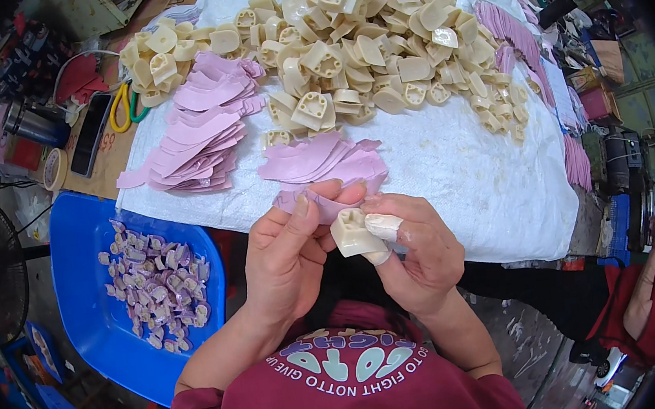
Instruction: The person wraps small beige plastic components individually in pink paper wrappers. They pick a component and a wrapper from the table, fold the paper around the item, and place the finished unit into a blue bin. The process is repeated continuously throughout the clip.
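In front of my chest, my right hand (424,254) grips a cream plastic shoe heel (354,237) between thumb and fingers; white wrapping covers some of its fingertips. The heel's hollowed end faces up and away. Pinched in my left hand (281,258) is a cut pink piece (313,204) of thin, leather-like sheet, right beside the heel. Whether the two touch I cannot tell. Just beyond my fingers lies a small stack of similar pink pieces (327,159). A taller fanned stack of pink pieces (198,134) stands to its left.
A big heap of cream heels (375,42) covers the far part of the white cloth (467,183). At my left, a blue tub (83,299) holds many pink-covered heels (158,284). Yellow-handled scissors (121,108) and a phone (92,134) lie far left. Another person (629,309) is at right.
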Motion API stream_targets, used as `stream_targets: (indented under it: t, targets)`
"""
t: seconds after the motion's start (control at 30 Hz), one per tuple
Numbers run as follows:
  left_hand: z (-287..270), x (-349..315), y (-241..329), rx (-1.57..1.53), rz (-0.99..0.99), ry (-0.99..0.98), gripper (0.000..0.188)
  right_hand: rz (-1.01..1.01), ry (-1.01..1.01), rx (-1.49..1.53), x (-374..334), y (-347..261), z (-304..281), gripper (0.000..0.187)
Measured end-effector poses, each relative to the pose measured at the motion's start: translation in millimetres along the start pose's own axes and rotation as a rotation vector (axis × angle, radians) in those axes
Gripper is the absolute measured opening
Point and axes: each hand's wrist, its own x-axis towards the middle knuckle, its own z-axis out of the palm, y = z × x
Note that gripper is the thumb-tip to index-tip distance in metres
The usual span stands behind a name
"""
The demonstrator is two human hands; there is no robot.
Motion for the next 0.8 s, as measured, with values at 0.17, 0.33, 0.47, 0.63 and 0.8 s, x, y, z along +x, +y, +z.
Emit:
stream_targets:
  t: [0.17, 0.33, 0.47, 0.63, 0.8]
  targets:
    - [2, 0, 3, -0.018, -0.03, 0.001, 0.034, 0.008, 0.047, 0.043, 0, 0, 1, 0.03]
    - [10, 2, 3, 0.049, -0.015, 0.039, 0.032, -0.042, -0.029, -0.173, 6, -1, -4, 0.028]
    - [2, 4, 1, 0.365, 0.106, 0.074, 0.027, -0.089, -0.089, -0.384, 19, -1, -11, 0.028]
    - [-4, 7, 2, 0.311, 0.004, 0.093, 0.027, -0.048, -0.195, -0.467, 24, -4, -12, 0.023]
    - [-6, 3, -2, 0.367, -0.054, 0.096, 0.03, -0.046, -0.29, -0.53, 26, -6, -7, 0.02]
